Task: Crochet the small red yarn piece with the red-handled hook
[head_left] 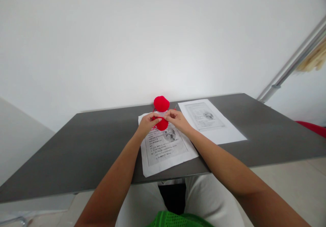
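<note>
Between my two hands is a small red crochet piece (162,124), roughly round, held above a printed sheet. My left hand (148,122) pinches its upper left edge, with loose red yarn hanging by the fingers. My right hand (176,119) pinches the upper right edge, thumb and fingertips close to the left ones. Just behind the hands sits a ball of red yarn (161,103), close to the wall. A thin metallic shaft, perhaps a crochet hook (176,107), shows beyond the right hand. The fingertips are too small to make out stitches.
Under my hands a creased printed sheet (163,152) lies on the dark grey table (107,145). A second printed sheet (216,128) lies to the right. A white wall (163,50) rises behind the table, and a metal pole (287,72) slants at the right.
</note>
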The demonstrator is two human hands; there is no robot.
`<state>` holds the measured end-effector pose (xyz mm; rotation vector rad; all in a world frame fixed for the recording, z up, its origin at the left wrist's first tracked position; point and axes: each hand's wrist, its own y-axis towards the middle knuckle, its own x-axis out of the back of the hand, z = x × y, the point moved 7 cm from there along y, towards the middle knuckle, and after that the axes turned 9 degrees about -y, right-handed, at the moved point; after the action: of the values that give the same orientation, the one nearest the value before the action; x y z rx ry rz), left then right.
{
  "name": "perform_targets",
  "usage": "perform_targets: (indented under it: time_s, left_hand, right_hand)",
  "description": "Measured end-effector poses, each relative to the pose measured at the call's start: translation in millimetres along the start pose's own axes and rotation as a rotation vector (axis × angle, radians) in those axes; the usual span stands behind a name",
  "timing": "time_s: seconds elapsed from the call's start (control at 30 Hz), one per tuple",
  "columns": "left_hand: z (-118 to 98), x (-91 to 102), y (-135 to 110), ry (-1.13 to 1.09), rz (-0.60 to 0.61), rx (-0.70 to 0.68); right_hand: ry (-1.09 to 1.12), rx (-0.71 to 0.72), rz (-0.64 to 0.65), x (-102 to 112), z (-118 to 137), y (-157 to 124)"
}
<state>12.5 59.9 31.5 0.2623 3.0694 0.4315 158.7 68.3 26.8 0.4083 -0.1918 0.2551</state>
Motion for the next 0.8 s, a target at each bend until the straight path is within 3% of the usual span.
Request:
perform_targets:
  time_s: [0.37, 0.8]
  left_hand:
    - [1, -0.2, -2, -0.035, 0.007, 0.042]
    - [6, -1.3, -3, -0.088, 0.024, 0.115]
  right_hand:
    - [0.114, -0.06, 0.055, -4, -3, 0]
    - [0.276, -0.226, 0.129, -11, -10, -2]
